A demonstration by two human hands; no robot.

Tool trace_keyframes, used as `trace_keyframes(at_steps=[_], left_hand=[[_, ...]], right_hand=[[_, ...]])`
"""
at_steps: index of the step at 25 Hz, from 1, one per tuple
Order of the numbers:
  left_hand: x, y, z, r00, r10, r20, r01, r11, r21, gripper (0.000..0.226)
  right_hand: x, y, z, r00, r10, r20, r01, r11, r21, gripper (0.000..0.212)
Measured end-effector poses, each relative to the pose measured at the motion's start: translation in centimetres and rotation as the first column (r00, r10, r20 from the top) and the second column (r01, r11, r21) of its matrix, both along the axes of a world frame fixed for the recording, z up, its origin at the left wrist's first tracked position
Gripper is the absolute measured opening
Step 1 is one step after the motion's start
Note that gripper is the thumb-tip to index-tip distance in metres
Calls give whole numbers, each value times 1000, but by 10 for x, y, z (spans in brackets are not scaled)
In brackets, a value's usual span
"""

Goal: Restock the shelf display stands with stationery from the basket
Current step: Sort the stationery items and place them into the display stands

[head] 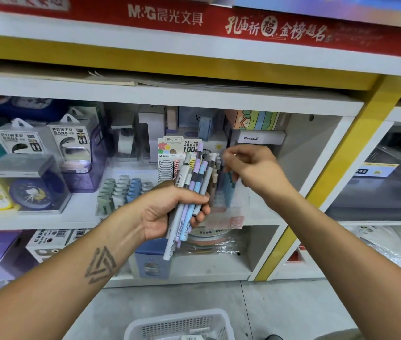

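Across the whole width of the view, a white shelf unit [194, 96] with yellow edging is standing under a red banner [194, 18], its middle shelf carrying boxed power banks [69, 141], a boxed clock [32, 190] and clear display stands [229, 192] partly filled with pens. Below, at the bottom edge, a white perforated basket [180, 325] is sitting on the grey floor [280, 307]. In front of the stands, the left hand [170, 212] is gripping a bundle of pastel pens [189, 190], fingers curled round them, tips pointing up and to the right. Just right of the bundle, the right hand [251, 165] is hovering over the stand's blue pens [229, 185], fingers bent together; I cannot tell whether it is pinching anything.
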State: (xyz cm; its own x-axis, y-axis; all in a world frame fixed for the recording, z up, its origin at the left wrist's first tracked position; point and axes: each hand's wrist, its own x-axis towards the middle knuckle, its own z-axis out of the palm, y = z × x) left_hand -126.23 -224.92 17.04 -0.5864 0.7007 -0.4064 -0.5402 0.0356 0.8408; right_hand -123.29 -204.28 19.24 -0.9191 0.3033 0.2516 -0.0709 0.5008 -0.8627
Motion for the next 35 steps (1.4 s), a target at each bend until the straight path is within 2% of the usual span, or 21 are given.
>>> trace_keyframes(at_steps=[1, 3, 7, 10, 13, 15, 18, 24, 29, 35], left_hand=[[0, 0, 0, 1000, -11, 1, 11, 1000, 7, 5], [0, -2, 1, 1000, -30, -9, 30, 1000, 7, 7], [-1, -5, 2, 999, -45, -24, 45, 999, 22, 11], [-5, -8, 1, 1000, 4, -19, -3, 999, 38, 9], [-9, -13, 2, 996, 88, -7, -88, 996, 17, 8], [-13, -16, 2, 992, 129, -12, -129, 992, 6, 15], [-14, -17, 3, 990, 143, -20, -143, 990, 3, 13], [-11, -9, 0, 993, 121, 2, -121, 993, 11, 9], [-8, -3, -4, 996, 81, 33, -81, 997, -12, 17], [-10, -2, -5, 997, 62, 50, -62, 998, 1, 17]], right_hand=[[-2, -6, 2, 998, 48, 36, -41, 981, -189, 18], [-5, -13, 3, 992, 98, 80, -65, 938, -341, 21], [-10, -17, 5, 994, 91, 57, -52, 875, -481, 15], [-11, -11, 11, 1000, -1, -29, -14, 858, -513, 12], [-8, -1, 17, 989, -79, -124, 28, 930, -368, 13], [-3, 4, 17, 986, -55, -157, 24, 981, -194, 14], [3, 10, 15, 988, -35, -153, 35, 999, -4, 9], [0, 34, 19, 979, -167, -119, 166, 986, -19, 6], [-5, 42, 8, 976, -193, -98, 212, 946, 246, 12], [-10, 41, 1, 977, -183, -108, 210, 905, 369, 8]])
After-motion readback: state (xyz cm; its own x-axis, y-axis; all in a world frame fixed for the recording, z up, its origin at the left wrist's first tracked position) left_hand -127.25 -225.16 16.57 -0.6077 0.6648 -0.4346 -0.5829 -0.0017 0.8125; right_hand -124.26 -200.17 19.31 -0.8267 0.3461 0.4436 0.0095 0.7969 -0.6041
